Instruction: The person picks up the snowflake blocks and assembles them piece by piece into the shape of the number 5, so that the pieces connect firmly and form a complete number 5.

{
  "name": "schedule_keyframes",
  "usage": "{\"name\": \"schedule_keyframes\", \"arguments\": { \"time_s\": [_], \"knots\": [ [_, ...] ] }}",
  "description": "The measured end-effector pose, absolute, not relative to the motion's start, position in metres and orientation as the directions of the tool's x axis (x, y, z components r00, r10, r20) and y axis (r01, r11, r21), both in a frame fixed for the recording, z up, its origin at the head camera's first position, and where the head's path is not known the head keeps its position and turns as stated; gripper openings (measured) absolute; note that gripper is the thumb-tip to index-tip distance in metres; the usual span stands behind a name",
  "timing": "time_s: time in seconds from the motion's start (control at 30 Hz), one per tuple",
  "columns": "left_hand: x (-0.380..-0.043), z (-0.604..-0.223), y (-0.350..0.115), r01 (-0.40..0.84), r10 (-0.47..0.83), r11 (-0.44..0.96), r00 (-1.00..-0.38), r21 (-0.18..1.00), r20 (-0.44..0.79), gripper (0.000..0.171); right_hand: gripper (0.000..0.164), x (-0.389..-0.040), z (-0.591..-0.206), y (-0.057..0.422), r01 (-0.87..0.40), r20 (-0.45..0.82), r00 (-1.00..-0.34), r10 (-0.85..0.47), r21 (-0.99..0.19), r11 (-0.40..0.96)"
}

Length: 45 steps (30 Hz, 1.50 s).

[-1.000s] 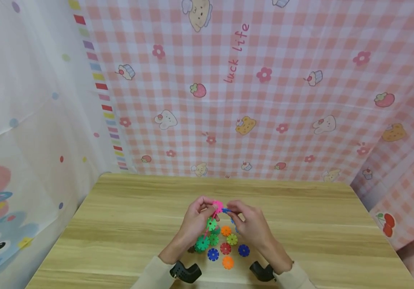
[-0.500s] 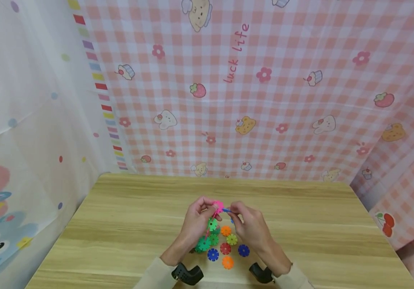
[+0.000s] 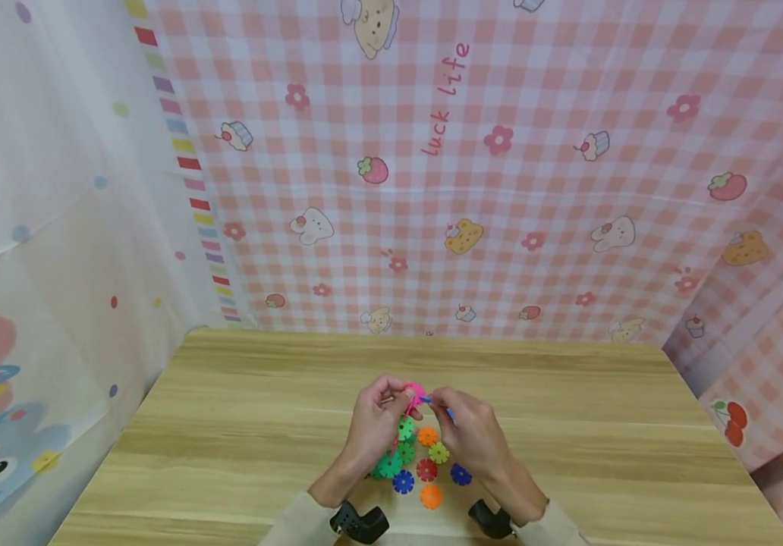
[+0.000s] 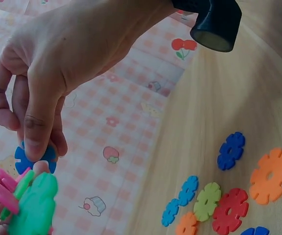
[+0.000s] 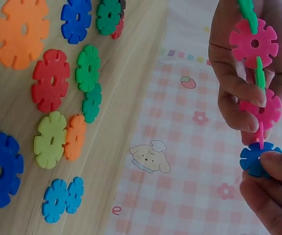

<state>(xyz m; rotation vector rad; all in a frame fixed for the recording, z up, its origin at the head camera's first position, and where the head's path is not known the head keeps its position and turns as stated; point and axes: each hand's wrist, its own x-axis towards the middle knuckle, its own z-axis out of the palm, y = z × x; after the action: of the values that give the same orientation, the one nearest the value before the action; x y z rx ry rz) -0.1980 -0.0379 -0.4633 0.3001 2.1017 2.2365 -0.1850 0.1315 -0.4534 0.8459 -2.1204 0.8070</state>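
Above the table, my left hand (image 3: 376, 425) holds a chain of interlocked notched plastic discs. In the right wrist view the chain alternates a pink disc (image 5: 241, 45) with a green disc (image 5: 260, 76) seen edge-on. Thumb and fingers of my right hand (image 3: 476, 432) pinch a blue notched disc (image 5: 249, 160). Its upper rim meets the edge of a pink disc at the chain's end, right beside the left fingertips. Lower down, another green disc (image 3: 406, 428) of the chain hangs below the left hand.
Loose discs lie on the wooden table (image 3: 227, 425) beneath the hands: a red disc (image 5: 41, 81), a yellow-green disc (image 5: 43, 142), orange, green, dark blue and light blue ones. Black wrist camera mounts (image 3: 360, 523) sit on both wrists. Patterned cloth (image 3: 419, 189) hangs behind.
Both hands have drawn slightly closer together, the left moving a little right with the chain. The right hand has turned slightly around the blue disc. The loose discs lie as before.
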Motion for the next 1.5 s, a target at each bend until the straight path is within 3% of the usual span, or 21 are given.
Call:
{"name": "schedule_keyframes", "arguments": {
  "time_s": [0.43, 0.93, 1.5],
  "knots": [
    [-0.200, -0.460, -0.044, 0.024, 0.212, -0.056, -0.977, 0.998, 0.035, 0.017, 0.026, -0.188, -0.451, 0.132, -0.752, 0.748, -0.564, -0.351, -0.289, 0.592],
    [-0.202, -0.464, -0.045, 0.043, 0.216, -0.057, -0.975, 0.997, 0.054, 0.017, 0.016, -0.194, -0.457, 0.137, -0.762, 0.727, -0.588, -0.355, -0.349, 0.546],
    [-0.206, -0.467, -0.046, 0.050, 0.226, -0.032, -0.973, 0.998, 0.056, 0.016, 0.017, -0.199, -0.466, 0.145, -0.753, 0.705, -0.628, -0.331, -0.440, 0.489]
  ]
}}
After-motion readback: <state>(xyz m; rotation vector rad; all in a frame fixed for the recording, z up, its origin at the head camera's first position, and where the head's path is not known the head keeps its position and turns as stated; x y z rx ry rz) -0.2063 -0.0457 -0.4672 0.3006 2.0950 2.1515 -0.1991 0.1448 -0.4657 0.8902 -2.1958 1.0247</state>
